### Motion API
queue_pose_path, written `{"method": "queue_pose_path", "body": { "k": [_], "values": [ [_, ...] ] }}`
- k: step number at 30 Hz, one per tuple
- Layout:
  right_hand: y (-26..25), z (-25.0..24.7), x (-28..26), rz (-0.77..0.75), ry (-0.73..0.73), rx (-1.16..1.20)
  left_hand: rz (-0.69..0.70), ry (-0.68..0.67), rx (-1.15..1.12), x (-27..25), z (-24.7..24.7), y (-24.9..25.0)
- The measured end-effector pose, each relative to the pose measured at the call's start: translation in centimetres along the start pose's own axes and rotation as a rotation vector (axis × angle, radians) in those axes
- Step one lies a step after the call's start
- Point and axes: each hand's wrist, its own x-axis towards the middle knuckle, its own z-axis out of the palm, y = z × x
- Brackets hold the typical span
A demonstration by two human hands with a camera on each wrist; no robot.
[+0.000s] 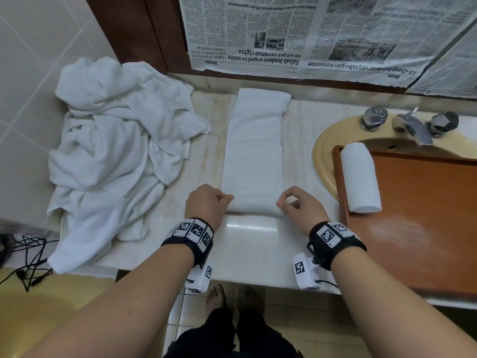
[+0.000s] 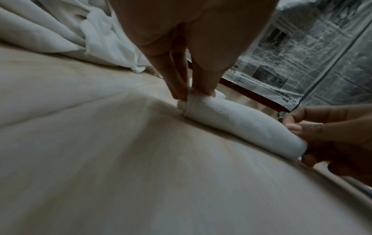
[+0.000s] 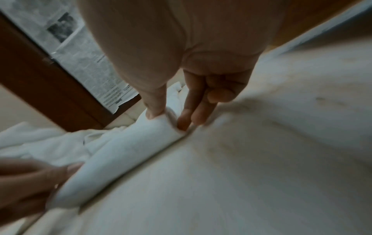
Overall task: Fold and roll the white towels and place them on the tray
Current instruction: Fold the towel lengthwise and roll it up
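2 hands point(image 1: 206, 200) point(image 1: 299, 205) pinch 1 towel point(image 1: 254, 151) — 1 rolled point(image 1: 360, 177).

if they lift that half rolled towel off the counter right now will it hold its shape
Probably not. The folded towel is soft cloth with only its near end rolled, so the flat strip would likely droop. The left hand and right hand pinch the roll's ends; released, it may unroll.

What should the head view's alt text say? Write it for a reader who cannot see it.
Both hands, left hand and right hand, pinch the near end of a folded white towel on a counter, starting a roll. One rolled towel lies on the wooden tray over the sink; a heap of towels lies left.
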Motion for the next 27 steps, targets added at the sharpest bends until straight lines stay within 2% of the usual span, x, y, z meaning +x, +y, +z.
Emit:
{"method": "queue_pose_path", "body": {
  "k": [5,10,14,20,27],
  "values": [
    [0.4,0.5,-1.5,-0.053,0.116,-0.09,0.117,-0.073,-0.063,-1.3,0.5,-1.9],
    [0.6,1.0,-2.0,-0.104,0.08,-0.264,0.264,-0.136,0.016,-1.1,0.7,-3.2],
    [1.4,0.8,-1.5,-0.128,0.054,-0.343,0.285,-0.166,0.019,0.0,0.3,-3.4],
    [1.6,0.2,-0.8,-0.12,0.001,-0.315,0.331,-0.253,0.119,2.0,-0.6,-3.3],
    [1.0,-0.7,0.6,-0.044,-0.057,-0.146,0.222,-0.292,0.116,2.9,-0.9,-2.1]
  ]
}}
